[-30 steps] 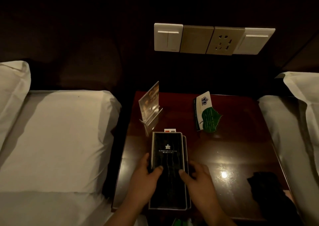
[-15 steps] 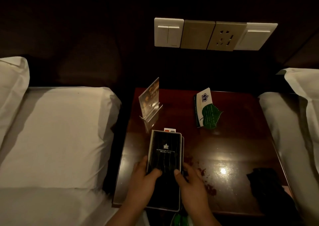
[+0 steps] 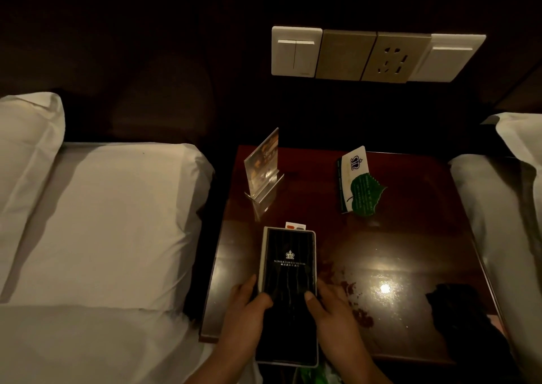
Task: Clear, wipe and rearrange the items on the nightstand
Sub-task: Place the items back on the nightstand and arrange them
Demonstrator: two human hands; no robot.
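Observation:
A black hotel folder (image 3: pixel 289 269) with a white crown logo lies over the front left of the dark wooden nightstand (image 3: pixel 410 237). My left hand (image 3: pixel 247 316) grips its left edge, thumb on the cover. My right hand (image 3: pixel 331 313) grips its right edge the same way. A small white card with an orange mark (image 3: pixel 295 226) peeks out beyond the folder's far end. A clear acrylic sign holder (image 3: pixel 264 166) stands at the back left. A white card with a green leaf tag (image 3: pixel 359 182) stands at the back middle. Reddish stains (image 3: pixel 356 301) spot the wood beside my right hand.
A dark cloth (image 3: pixel 457 304) lies at the front right corner. White pillows and bedding (image 3: pixel 102 222) flank the nightstand on the left, and another bed (image 3: pixel 504 207) on the right. A switch and socket panel (image 3: pixel 375 55) is on the wall behind. Something green (image 3: pixel 313 376) shows below the folder.
The folder has shifted left and toward me in both hands, uncovering reddish stains on the wood to its right.

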